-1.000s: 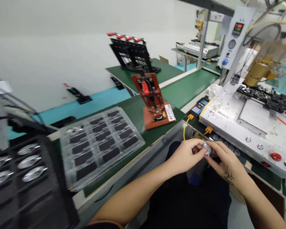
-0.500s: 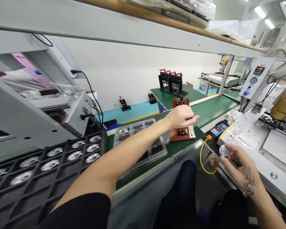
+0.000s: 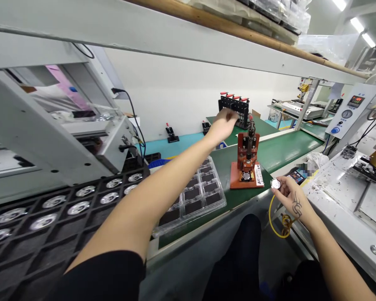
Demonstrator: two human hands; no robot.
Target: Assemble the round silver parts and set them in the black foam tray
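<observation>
My left hand [image 3: 225, 123] is raised just left of the top of a red-brown toggle press [image 3: 248, 154]; its fingers are blurred. A small round metal part [image 3: 247, 176] sits in the press base. Low at the right, my right hand [image 3: 290, 194] pinches a round silver disc [image 3: 275, 183] between thumb and fingers, beside the press base. Under my left forearm lies a clear plastic tray [image 3: 203, 188] with dark compartments. A black divided tray [image 3: 65, 228] at the left holds several shiny metal rings [image 3: 78, 207].
A control box [image 3: 347, 110] and a white machine bed [image 3: 341, 188] stand at the right. Black clamps with red handles [image 3: 235, 106] are on a rear green table. A yellow cable [image 3: 272, 221] hangs below. A shelf beam [image 3: 207, 46] crosses above.
My left hand has moved up and left, away from the press, whose front now shows. My right hand has brought the disc left, nearer the press. The camera view has shifted.
</observation>
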